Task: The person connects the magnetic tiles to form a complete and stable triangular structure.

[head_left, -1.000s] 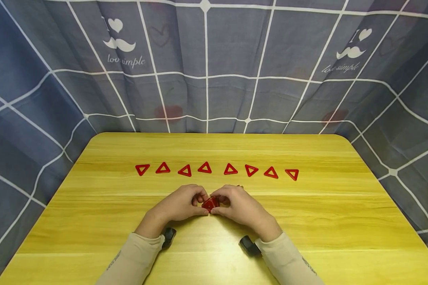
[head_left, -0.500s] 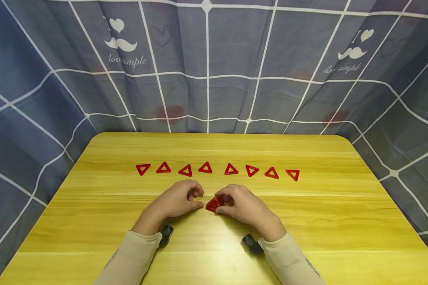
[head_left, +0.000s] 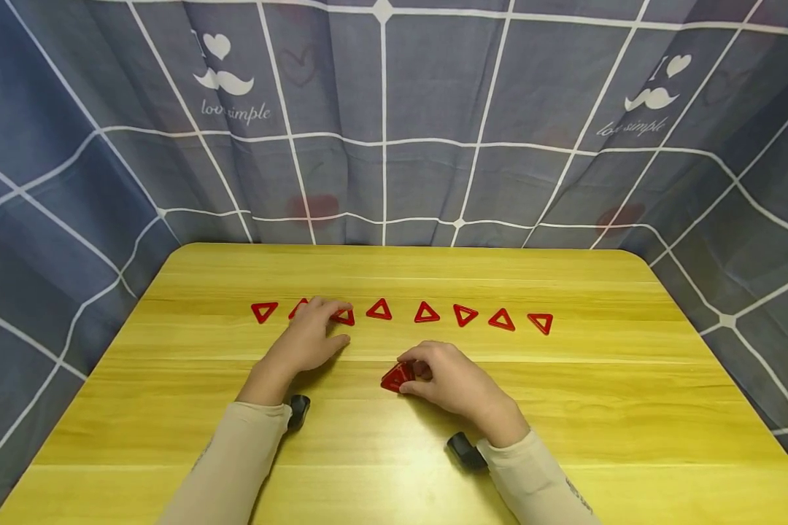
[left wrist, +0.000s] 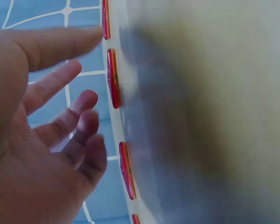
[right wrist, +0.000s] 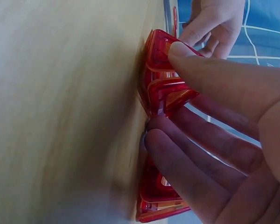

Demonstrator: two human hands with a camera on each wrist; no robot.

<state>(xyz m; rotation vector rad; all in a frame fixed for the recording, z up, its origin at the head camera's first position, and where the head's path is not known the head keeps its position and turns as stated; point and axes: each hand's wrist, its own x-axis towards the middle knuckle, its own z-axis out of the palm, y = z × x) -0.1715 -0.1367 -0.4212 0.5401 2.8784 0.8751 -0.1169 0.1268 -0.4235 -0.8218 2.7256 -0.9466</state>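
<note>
My right hand [head_left: 449, 383] pinches red triangular magnetic tiles [head_left: 397, 376] near the middle of the table. In the right wrist view, the thumb presses on the upper tile [right wrist: 159, 52] while the other fingers reach behind. The tiles there lean together at angles. Another red piece [right wrist: 161, 186] shows below the fingers, partly hidden by them. My left hand [head_left: 308, 339] is over the left part of a row of flat red triangle tiles, its thumb and fingers spread apart. It partly covers two of them, including one tile [head_left: 346, 316] under the fingertips. Nothing is visibly held in it.
Across the table [head_left: 565, 408] runs a row of several flat red triangle tiles, from one tile [head_left: 264, 311] at left to another [head_left: 541, 323] at right. A grey-blue checked curtain [head_left: 427, 182] hangs behind the table. A dark wrist device [head_left: 465, 451] sits by the right sleeve.
My left hand has let go of the red tiles and moved away, forward and left, over the row. The right hand keeps hold of the tiles, having shifted slightly right.
</note>
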